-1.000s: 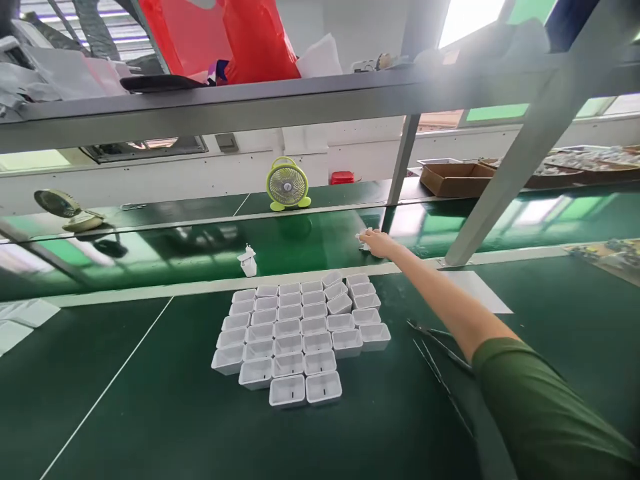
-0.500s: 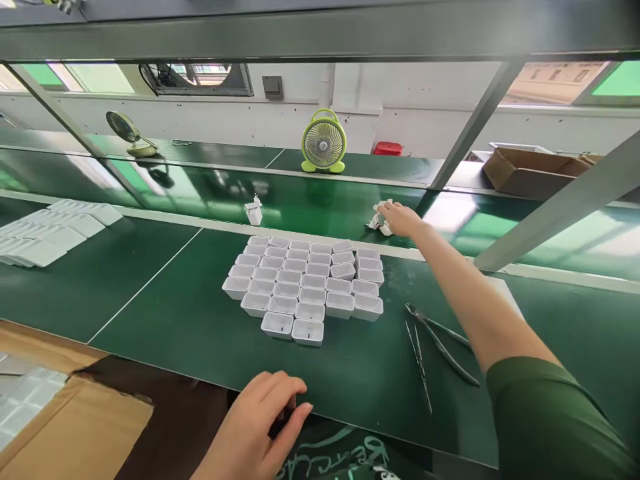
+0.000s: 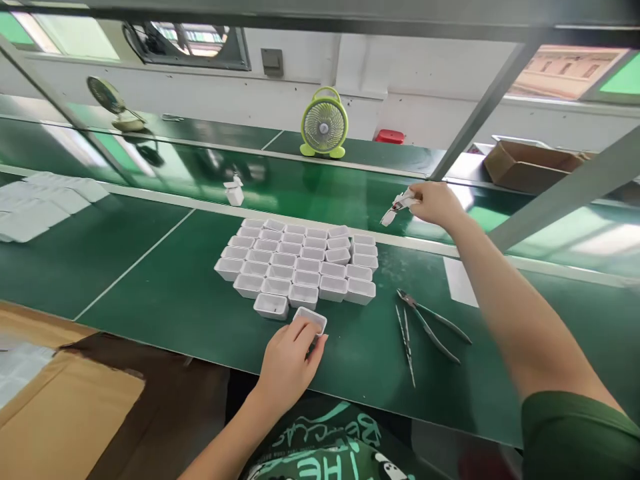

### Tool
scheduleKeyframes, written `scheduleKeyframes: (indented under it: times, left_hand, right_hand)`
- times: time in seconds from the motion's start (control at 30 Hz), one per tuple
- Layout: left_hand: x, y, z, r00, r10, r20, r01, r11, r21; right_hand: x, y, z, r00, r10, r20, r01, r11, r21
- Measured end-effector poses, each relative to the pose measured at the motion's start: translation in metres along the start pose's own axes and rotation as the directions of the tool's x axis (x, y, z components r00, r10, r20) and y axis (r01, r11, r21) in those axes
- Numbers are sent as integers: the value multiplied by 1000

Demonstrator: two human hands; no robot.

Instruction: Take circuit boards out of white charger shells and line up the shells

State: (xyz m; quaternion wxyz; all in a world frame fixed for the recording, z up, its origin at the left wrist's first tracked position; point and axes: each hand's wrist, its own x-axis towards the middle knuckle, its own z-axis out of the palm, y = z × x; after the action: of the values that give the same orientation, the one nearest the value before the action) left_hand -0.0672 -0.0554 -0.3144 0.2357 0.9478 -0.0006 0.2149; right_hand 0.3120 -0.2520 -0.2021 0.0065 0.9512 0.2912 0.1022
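The left hand gripped a small white box at the front edge of the group. Its fingers bent over the near side of the box, and the thumb was down on the right. That box sat a bit crooked, and I cannot tell if it was lifted off the green table. Just to its left was another white box at the front. Behind them, lots of other white boxes stood close together in rows, and a few at the back right were tipped.

The right hand was stretched far out, with its fingers closed on a white piece. It held the piece over the shiny green strip behind the table. The piece stuck out to the left of the fingers, and its shape was hard to make out. Over on the left, a white part stood on the same strip.

Under the right arm lay pliers with long handles. Thin tweezers lay just beside them, and a sheet of white paper was near the arm. A lime green fan stood at the back.
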Motion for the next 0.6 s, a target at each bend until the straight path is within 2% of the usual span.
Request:
scheduleKeyframes:
  times: [0.1,0.17,0.23,0.3,0.37,0.43,0.5,0.6]
  left_hand:
    - [-2,9,7,991,124,40,-119,987,-106]
    - [-4,14,12,982,183,39,-176,974,-140]
    - [-6,16,18,982,187,-1,-186,974,-132]
    - [-7,16,22,990,121,-66,-128,986,-108]
    - [-8,16,25,996,21,-90,-31,993,-117]
    - [-9,16,27,996,-81,-22,76,983,-169]
    - [-10,17,29,984,-164,74,177,960,-218]
    - [-9,17,28,960,-242,144,271,934,-232]
  right_hand:
    - [-31,3,-16,995,102,-1,-102,995,-16]
    - [-46,-4,-17,982,187,18,-186,981,-50]
    - [-59,-16,-11,965,258,37,-254,963,-95]
    - [-72,-30,-1,959,276,67,-266,956,-126]
    - [-85,-41,6,961,243,134,-227,965,-129]
    - [-96,-45,7,957,196,213,-174,978,-116]
    - [-101,-39,3,949,169,267,-147,984,-100]
    - [-99,-15,-7,972,67,224,-66,998,-12]
